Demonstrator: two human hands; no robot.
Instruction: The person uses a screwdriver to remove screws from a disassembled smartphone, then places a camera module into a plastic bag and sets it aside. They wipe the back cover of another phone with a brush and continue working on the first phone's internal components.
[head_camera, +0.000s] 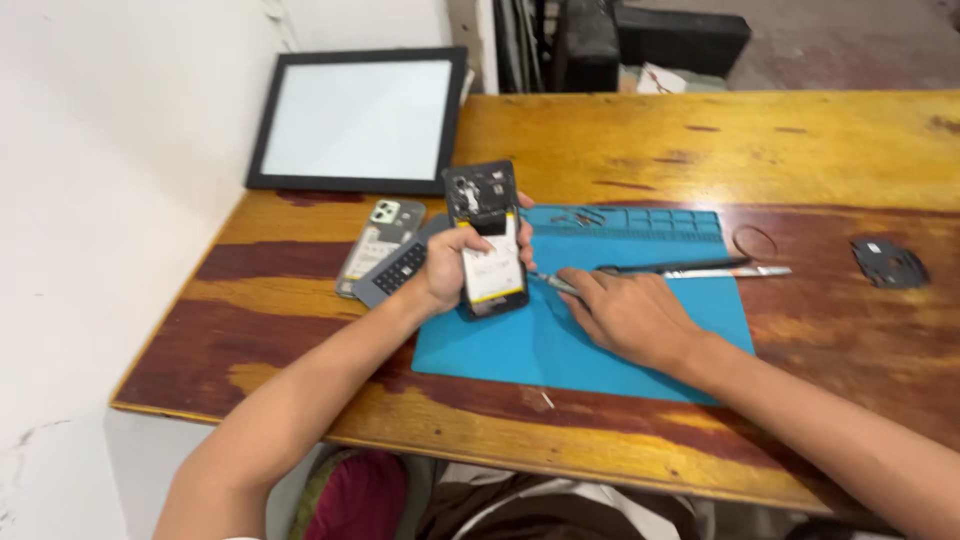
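Note:
My left hand (447, 270) grips an opened phone (487, 240) with its back cover off, showing the white battery and dark circuit board, held tilted above the blue work mat (640, 345). My right hand (625, 312) rests on the mat just right of the phone, fingers closed on a thin metal tool (553, 283) whose tip points at the phone's lower edge.
A phone back cover (378, 243) and a small dark keypad device (400, 270) lie left of the mat. A black tool (672, 266) and a silver tool (740, 272), a wire ring (755, 240) and a dark plate (889, 263) lie to the right. A framed white panel (358, 120) leans at the back of the wooden table (700, 140).

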